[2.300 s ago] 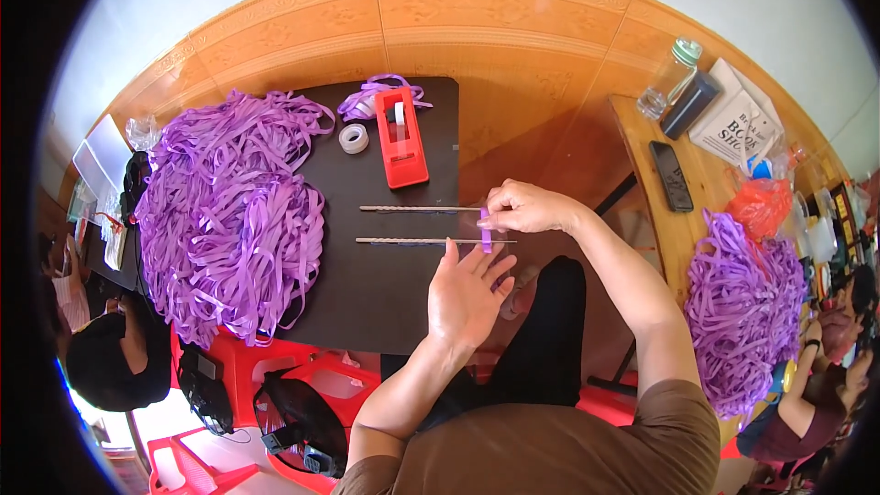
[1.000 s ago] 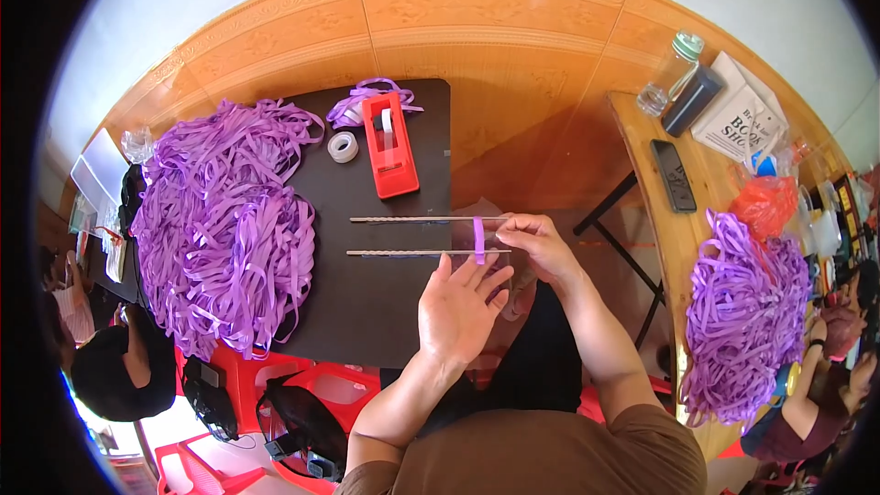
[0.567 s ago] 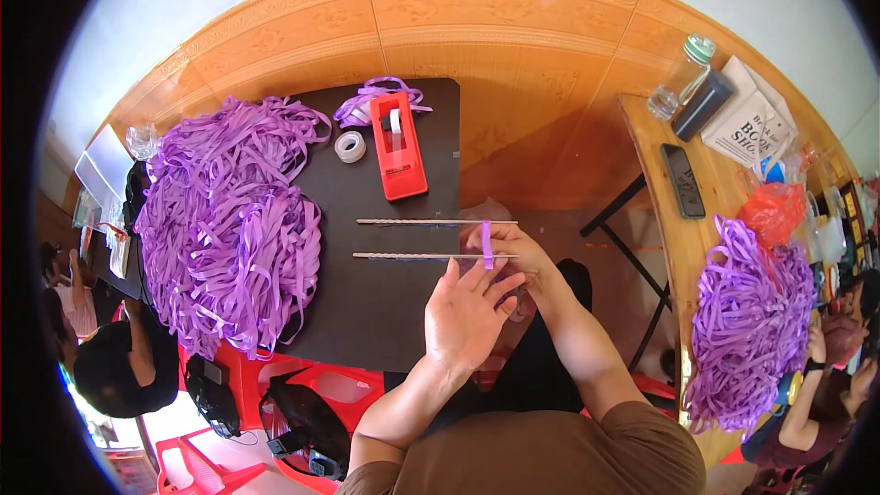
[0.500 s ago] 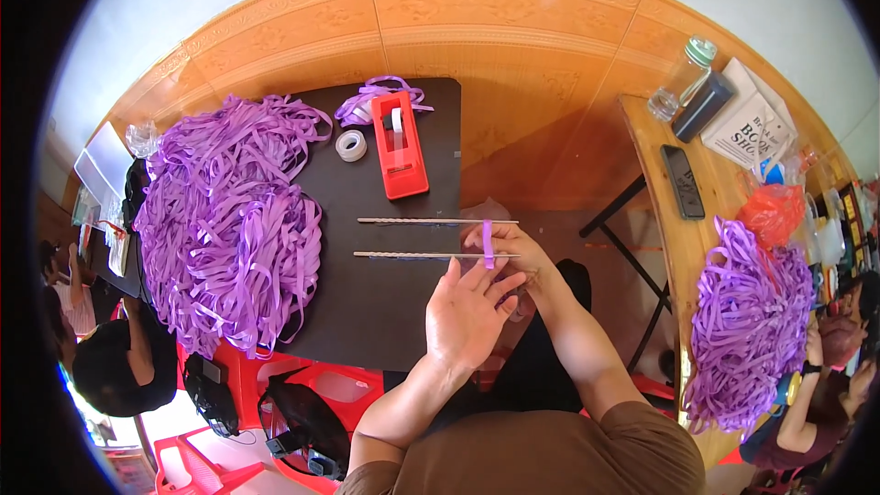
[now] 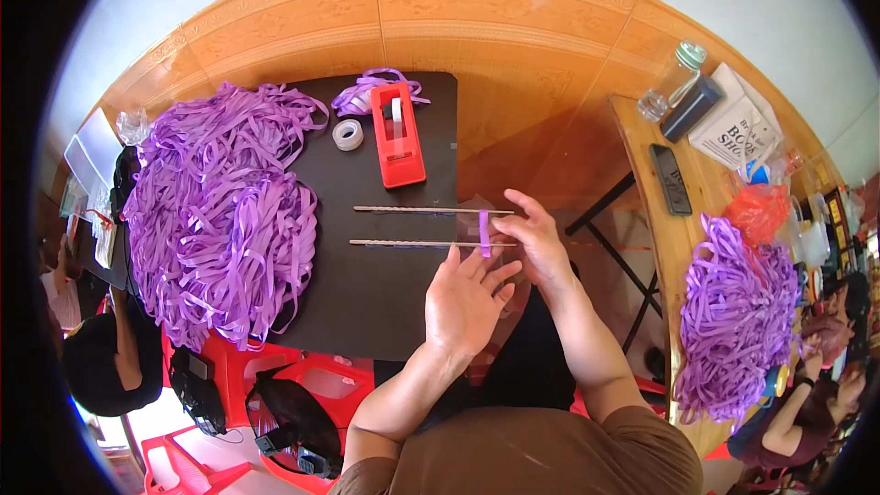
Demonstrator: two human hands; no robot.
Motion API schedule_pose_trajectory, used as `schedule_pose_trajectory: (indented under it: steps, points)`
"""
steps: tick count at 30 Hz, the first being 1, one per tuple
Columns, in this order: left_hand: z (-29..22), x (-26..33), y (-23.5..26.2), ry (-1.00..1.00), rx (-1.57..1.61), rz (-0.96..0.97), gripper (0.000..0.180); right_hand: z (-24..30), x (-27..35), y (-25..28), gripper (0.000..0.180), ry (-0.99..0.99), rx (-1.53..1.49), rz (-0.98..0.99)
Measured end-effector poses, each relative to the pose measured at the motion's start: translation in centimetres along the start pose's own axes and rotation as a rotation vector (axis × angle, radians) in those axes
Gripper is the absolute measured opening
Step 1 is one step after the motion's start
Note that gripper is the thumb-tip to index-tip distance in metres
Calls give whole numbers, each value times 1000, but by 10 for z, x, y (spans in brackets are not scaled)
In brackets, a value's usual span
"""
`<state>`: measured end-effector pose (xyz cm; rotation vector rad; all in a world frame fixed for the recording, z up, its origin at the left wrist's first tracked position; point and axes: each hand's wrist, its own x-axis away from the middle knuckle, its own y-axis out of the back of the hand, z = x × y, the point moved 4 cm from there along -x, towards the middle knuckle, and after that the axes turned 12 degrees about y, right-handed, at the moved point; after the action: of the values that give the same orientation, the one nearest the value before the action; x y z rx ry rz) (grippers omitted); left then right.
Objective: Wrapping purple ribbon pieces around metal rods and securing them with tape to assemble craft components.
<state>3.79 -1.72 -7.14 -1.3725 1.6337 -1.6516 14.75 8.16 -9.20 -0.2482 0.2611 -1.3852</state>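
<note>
Two thin wooden sticks (image 5: 412, 210) lie parallel on the black table (image 5: 367, 312), their right ends jutting past its edge. A short purple ribbon strip (image 5: 484, 222) is looped across both sticks near those ends. My right hand (image 5: 541, 243) pinches the strip from the right, with the index finger stretched along the upper stick. My left hand (image 5: 467, 302) is just below, palm up and fingers spread, with its fingertips at the lower stick under the strip. It holds nothing.
A big heap of purple ribbon (image 5: 220, 211) covers the table's left side. A red tape dispenser (image 5: 396, 136) and a tape roll (image 5: 347, 135) stand behind the sticks. A wooden table on the right carries a bottle (image 5: 669, 82), a phone (image 5: 671, 179) and more ribbon (image 5: 733, 321). Red stools (image 5: 302, 376) stand below.
Both hands stayed at the stick ends. My right hand drew in closer over the strip, and my left hand's fingertips rose toward the lower stick.
</note>
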Motion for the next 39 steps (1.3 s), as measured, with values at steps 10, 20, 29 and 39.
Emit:
schedule_pose_trajectory:
  steps: [10, 20, 29, 39]
  points:
    - [1, -2, 3, -3, -6, -17, 64, -12, -4, -16, 67, -113, -100, 110]
    - [0, 1, 0, -8, 1, -11, 63, -19, -10, -20, 53, -268, -350, 205]
    - [1, -1, 4, 0, 19, 6, 63, -20, -8, -20, 59, -364, -540, 169]
    - [0, 0, 2, 1, 16, -22, 64, 14, 4, 11, 39, 505, 119, -277]
